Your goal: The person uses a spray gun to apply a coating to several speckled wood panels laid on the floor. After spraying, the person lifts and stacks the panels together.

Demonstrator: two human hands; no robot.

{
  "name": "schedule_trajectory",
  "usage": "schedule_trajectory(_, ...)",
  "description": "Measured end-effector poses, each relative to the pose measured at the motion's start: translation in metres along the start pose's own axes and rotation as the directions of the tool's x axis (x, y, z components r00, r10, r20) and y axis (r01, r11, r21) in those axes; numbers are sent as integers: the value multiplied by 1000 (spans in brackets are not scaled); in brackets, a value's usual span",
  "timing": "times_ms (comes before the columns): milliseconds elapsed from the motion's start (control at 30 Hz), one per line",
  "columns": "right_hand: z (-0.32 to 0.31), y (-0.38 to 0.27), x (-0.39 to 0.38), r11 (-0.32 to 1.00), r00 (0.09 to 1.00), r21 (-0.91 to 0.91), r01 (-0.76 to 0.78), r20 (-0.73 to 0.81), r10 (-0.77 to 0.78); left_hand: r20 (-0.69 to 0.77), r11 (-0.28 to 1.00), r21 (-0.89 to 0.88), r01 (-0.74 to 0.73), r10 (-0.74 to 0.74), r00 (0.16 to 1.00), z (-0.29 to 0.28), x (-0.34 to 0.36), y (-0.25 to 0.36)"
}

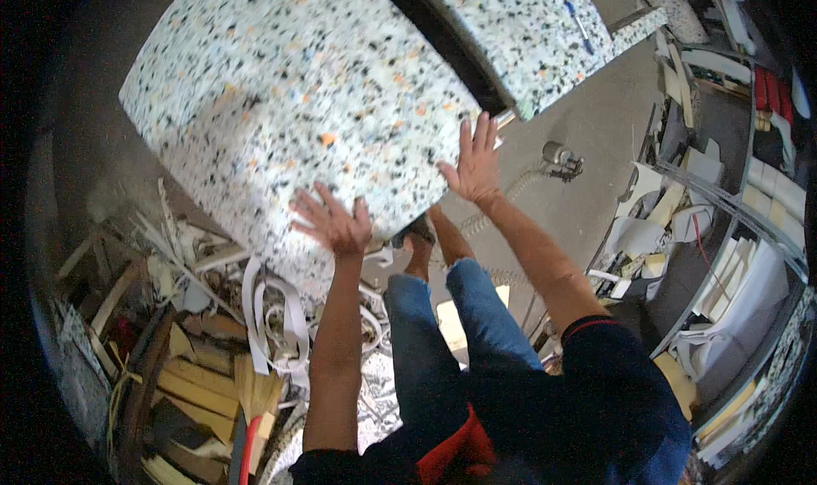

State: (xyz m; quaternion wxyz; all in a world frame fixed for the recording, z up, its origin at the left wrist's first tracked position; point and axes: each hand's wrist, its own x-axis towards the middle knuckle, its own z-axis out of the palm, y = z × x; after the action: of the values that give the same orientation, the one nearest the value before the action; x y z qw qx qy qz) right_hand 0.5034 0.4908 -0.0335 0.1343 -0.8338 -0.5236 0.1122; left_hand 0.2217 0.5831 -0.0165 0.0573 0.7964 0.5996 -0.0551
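Note:
A large speckled foam slab [298,102], white with black, orange and blue flecks, fills the upper middle of the head view. My left hand [334,221] lies with spread fingers on its near part. Close to the slab's right edge, my right hand [474,162] rests flat, fingers stretched and thumb out. Neither hand grips anything. Beyond a dark gap on the right lies a second speckled foam piece [511,34], with a blue pen [579,27] on top.
A spray gun [562,157] with a metal cup and coiled hose [511,187] sits on the floor at right. Shelves [723,213] of foam offcuts stand far right. At lower left are a heap of foam scraps [200,391], white strips [277,315] and a yellow-bristled broom [255,387].

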Motion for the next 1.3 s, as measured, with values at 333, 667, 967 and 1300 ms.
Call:
schedule_trajectory(333, -205, -152, 213, 881, 849, -153, 447, -238, -472, -68, 983, -182, -7, -5, 998, -9, 5, -4)
schedule_trajectory(667, -5, -103, 100, 940, 963, -221, 259, 127, -236, 44, 843, -532, 87, -74, 996, -46, 7, -17)
schedule_trajectory(967, 16, -81, 43, 909, 943, -250, 332, 82, -322, -122, 847, -438, 302, -388, 913, 11, -47, -107)
schedule_trajectory(1300, 15, -82, 45, 926, 957, -249, 283, 133, -257, -133, 849, -374, 373, -448, 884, -24, 89, -130)
